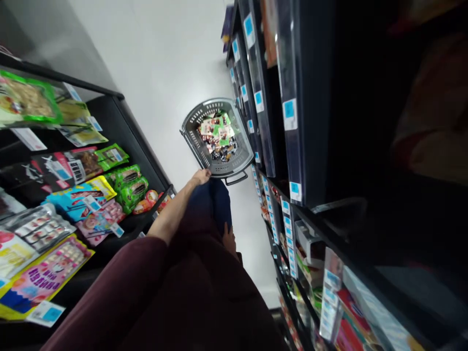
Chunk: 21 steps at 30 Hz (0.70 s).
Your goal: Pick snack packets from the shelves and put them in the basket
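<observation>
My left hand [201, 176] reaches forward from a maroon sleeve and is closed on the near rim of a grey plastic shopping basket [237, 156]. The basket hangs above the white floor and holds several small packets in green, white and dark wrappers [218, 136]. A black handle [236, 178] sticks out at its near edge. My right hand [229, 239] hangs low beside my dark blue trousers, touching nothing I can see. My maroon top covers part of it, so its fingers are not clear.
I stand in a narrow shop aisle with a white floor [164, 58]. Black shelves on the left [120, 97] carry snack bags in green, blue and pink. Tall black shelves with blue and white price tags [289, 109] rise close on the right.
</observation>
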### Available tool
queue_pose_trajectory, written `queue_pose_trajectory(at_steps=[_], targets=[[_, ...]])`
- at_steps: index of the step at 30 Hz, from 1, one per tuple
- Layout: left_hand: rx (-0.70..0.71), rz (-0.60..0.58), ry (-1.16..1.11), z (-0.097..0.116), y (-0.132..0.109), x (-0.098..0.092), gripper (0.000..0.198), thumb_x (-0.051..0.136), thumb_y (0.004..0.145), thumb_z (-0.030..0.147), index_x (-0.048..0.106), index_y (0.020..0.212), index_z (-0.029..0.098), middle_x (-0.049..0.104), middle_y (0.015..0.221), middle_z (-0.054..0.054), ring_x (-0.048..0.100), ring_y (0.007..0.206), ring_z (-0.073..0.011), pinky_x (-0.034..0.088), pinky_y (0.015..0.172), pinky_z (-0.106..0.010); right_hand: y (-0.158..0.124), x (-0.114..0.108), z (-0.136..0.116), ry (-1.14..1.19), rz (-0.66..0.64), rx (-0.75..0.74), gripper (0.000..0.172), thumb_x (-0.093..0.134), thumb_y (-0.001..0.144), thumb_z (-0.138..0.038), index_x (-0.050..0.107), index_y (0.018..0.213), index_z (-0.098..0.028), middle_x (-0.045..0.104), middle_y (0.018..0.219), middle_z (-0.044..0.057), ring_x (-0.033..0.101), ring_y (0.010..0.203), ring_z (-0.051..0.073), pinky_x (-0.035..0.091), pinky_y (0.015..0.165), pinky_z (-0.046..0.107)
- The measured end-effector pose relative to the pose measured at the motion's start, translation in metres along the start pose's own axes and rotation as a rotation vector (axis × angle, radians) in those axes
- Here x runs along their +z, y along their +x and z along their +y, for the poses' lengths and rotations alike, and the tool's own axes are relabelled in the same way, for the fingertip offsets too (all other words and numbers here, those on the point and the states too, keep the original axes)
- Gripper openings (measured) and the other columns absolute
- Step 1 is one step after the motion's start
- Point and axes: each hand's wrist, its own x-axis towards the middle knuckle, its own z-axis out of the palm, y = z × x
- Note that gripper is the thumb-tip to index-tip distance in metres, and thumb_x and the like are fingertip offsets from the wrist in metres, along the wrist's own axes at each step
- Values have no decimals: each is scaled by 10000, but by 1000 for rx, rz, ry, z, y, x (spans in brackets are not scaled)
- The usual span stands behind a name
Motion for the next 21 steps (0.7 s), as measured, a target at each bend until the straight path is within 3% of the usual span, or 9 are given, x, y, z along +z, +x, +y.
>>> queue_pose_trajectory(at_steps=[3,5,11,17,21], targets=[[-43,-47,31,-24,13,15,314,521,843,193,676,1115,170,723,1051,-85,657,984,-211,485,853,-251,15,32,1,15,-91,70,596,435,980,-399,281,1482,-117,392,1447,254,515,1184,315,458,867,448],[-60,-60,45,-32,19,19,312,534,835,206,683,1102,152,723,1029,-108,663,959,-235,493,839,-285,22,41,0,24,-114,82,641,379,988,-430,201,1509,-101,319,1480,290,451,1236,345,403,900,455],[19,-22,61,-16,42,7,330,500,845,203,681,1117,160,724,1043,-103,664,961,-226,494,850,-271,32,37,-3,63,-151,81,660,366,983,-404,146,1522,-93,246,1511,296,366,1298,356,319,967,433],[114,27,82,1,112,-5,340,514,829,160,665,1133,162,714,1054,-83,651,980,-205,482,895,-256,57,54,-9,-17,-86,66,680,429,943,-390,167,1529,-163,196,1545,261,308,1354,398,288,1024,468],[134,65,127,-2,167,-1,293,540,816,152,682,1069,108,669,1099,-128,618,1011,-239,479,921,-326,83,68,-12,-65,-160,78,774,522,882,-412,155,1533,-211,153,1569,240,296,1366,420,294,1037,511]])
